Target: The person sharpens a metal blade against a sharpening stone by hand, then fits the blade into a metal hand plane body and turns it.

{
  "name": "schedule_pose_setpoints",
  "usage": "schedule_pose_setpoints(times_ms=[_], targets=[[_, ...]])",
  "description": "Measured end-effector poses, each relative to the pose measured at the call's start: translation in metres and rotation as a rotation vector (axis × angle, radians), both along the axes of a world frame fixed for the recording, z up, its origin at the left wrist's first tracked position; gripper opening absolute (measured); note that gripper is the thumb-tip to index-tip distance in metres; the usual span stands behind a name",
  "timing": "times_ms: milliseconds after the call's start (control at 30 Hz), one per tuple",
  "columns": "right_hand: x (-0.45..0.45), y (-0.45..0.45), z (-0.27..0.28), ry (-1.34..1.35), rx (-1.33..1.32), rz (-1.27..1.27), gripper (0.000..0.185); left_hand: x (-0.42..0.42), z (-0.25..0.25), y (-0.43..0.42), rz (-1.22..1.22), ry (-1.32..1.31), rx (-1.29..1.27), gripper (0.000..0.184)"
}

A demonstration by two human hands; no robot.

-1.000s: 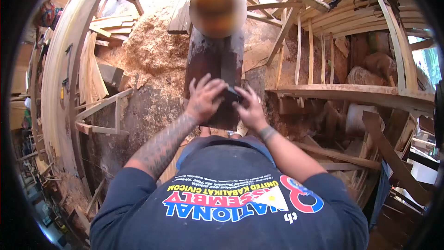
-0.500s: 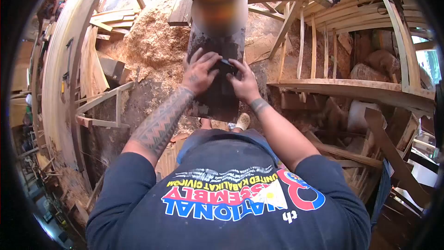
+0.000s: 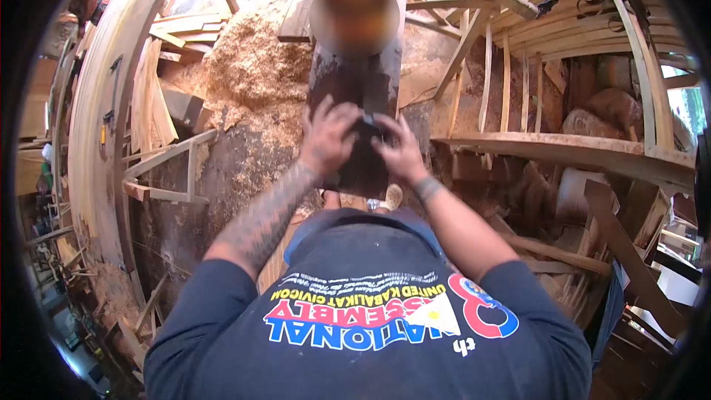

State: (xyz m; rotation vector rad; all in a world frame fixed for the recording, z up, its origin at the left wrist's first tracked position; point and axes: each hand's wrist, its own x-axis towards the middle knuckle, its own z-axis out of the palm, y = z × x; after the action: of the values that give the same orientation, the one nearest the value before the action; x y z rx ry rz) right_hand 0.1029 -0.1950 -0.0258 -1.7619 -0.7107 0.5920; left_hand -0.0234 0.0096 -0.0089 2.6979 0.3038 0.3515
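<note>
A dark, wet-looking board [image 3: 355, 78] runs away from my body, with a small dark block [image 3: 368, 118] on it between my hands. My left hand [image 3: 329, 133] lies over the board's left side, fingers spread, its thumb side near the block. On the other side, my right hand [image 3: 400, 148] has its fingertips at the block's right end. Both hands are somewhat blurred, and how firmly either one grips the block cannot be made out. A round amber container [image 3: 354, 11], partly blurred, is at the far part of the board.
Wood shavings [image 3: 248, 67] are heaped left of the board. A long timber [image 3: 96, 141] stands farther left, near a small wooden frame [image 3: 167, 194]. At the right is a slatted wooden frame [image 3: 548, 141]. Part of another person [image 3: 83, 6] shows at the upper left.
Since half a second ago both hands and the dark block have come back toward my body, after having moved away from it earlier. The view has shifted slightly.
</note>
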Motion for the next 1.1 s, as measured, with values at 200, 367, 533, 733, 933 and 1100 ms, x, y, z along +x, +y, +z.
schedule_pose_setpoints(times_ms=[200, 367, 533, 733, 933, 1100], targets=[[-0.011, -0.003, 0.005, -0.061, -0.081, -0.038, 0.056, -0.009, 0.009, 0.003, -0.026, 0.022, -0.010, 0.053], [0.015, 0.023, 0.028, -0.125, -0.162, -0.087, 0.053, 0.023, 0.013, 0.021, -0.018, 0.002, 0.029, 0.051], [-0.027, -0.026, 0.015, -0.251, -0.252, -0.111, 0.056, -0.008, 0.012, -0.011, -0.097, 0.088, -0.089, 0.053], [0.004, 0.002, 0.009, -0.203, -0.169, -0.158, 0.059, 0.031, 0.007, 0.012, -0.082, 0.017, -0.057, 0.056], [-0.008, -0.017, -0.002, -0.138, -0.049, -0.155, 0.058, 0.020, -0.005, -0.010, -0.085, -0.069, -0.019, 0.052], [-0.010, -0.028, 0.016, -0.235, -0.177, -0.136, 0.056, 0.014, -0.013, -0.014, -0.094, -0.050, -0.052, 0.057]])
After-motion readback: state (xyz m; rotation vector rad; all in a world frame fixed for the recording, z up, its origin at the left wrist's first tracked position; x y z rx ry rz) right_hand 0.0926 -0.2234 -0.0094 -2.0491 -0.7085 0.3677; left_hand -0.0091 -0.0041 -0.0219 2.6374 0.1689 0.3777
